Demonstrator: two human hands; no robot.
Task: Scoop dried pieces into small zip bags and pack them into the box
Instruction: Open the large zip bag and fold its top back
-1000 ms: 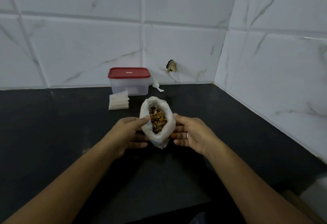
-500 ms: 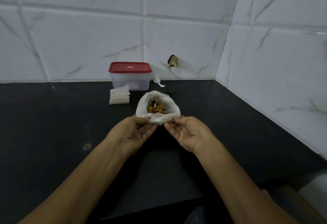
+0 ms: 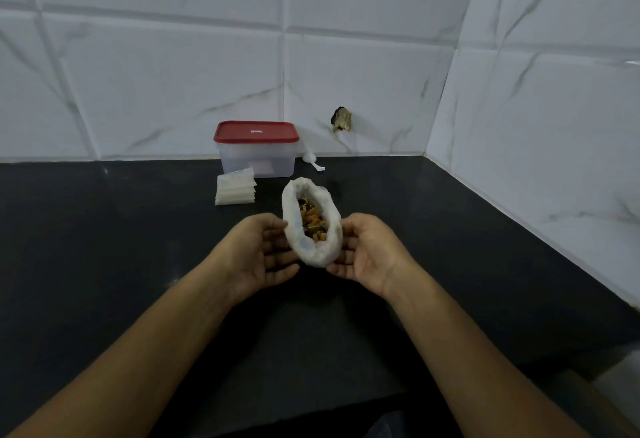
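Note:
A white plastic bag with its mouth rolled open holds brown and orange dried pieces. It sits on the black counter between my hands. My left hand cups its left side, thumb on the rim. My right hand cups its right side, fingers against the bag. Behind it lies a stack of small clear zip bags. A clear box with a red lid stands by the wall, lid on. A small white scoop lies to the right of the box.
The black counter meets white marble-tiled walls at the back and on the right, forming a corner. A dark broken patch marks the back wall above the scoop. The counter's front edge runs below my forearms.
Half a second ago both hands pinched the bag's near rim. Now they have spread to its two sides, and the bag's mouth is stretched long and narrow toward me.

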